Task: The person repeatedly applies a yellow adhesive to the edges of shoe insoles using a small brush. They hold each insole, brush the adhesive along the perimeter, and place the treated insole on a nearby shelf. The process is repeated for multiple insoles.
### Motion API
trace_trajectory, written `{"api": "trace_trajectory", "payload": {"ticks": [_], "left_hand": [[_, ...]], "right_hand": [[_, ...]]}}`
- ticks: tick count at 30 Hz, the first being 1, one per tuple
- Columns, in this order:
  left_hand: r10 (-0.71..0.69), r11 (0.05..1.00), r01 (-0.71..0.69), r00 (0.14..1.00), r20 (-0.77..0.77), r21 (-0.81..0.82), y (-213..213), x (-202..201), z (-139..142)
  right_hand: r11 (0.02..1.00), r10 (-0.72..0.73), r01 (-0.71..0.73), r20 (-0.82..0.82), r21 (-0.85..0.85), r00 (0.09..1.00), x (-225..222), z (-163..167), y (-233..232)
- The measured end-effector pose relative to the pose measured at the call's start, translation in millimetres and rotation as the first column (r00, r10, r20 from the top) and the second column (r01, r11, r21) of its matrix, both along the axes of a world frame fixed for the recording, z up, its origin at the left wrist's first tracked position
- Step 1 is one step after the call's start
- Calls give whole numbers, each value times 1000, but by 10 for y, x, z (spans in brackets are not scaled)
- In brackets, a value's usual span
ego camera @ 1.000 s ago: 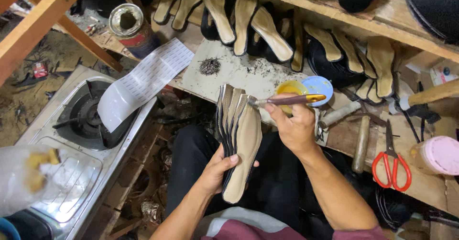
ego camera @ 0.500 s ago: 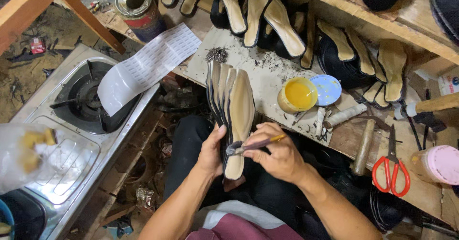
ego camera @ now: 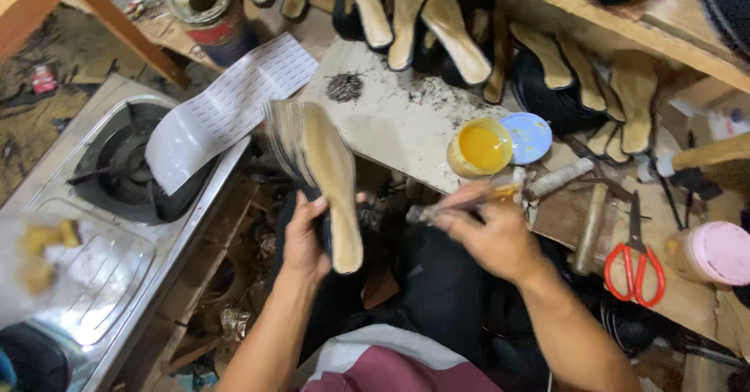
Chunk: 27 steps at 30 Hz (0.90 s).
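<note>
Hands apart: left hand (ego camera: 306,240) clamped on fanned insoles (ego camera: 316,169), right hand (ego camera: 488,232) gripping brush (ego camera: 469,202).

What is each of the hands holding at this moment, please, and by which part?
The left hand grips a fanned stack of shoe insoles near the heel end. The right hand holds a blurred brush by its handle.

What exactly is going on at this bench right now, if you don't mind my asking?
A person sits at a cluttered workbench, working on shoe insoles. The left hand holds a fanned stack of insoles upright over the lap. The right hand grips a brush, blurred, pointing towards the open tin of yellow glue with its blue lid beside it. More insoles lean along the shelf, and red-handled scissors lie on the right.
</note>
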<state>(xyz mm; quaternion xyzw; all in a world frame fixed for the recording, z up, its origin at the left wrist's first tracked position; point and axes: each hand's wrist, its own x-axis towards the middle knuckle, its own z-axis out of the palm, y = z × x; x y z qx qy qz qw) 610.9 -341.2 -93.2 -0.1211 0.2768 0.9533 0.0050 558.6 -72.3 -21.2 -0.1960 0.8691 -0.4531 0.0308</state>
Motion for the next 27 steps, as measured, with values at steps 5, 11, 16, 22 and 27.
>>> {"api": "trace_trajectory", "payload": {"ticks": [5,11,16,22,27], "left_hand": [[6,1000,-6,1000,-29,5,-12,129,-58],[-119,992,120,993,-14,25,142,200,-158],[-174,978,175,985,-17,109,145,199,-202],[-253,956,257,966,-50,138,165,180,-208],[-365,913,373,928,-78,165,314,190,-194]], "right_hand": [[946,-304,323,-274,27,913,-569,-162,472],[922,-148,315,-544,226,826,-777,-261,565],[965,-219,258,-390,49,894,-693,-137,668],[951,-240,242,-34,193,970,-695,-88,882],[934,51,24,201,-357,978,-588,-95,746]]}}
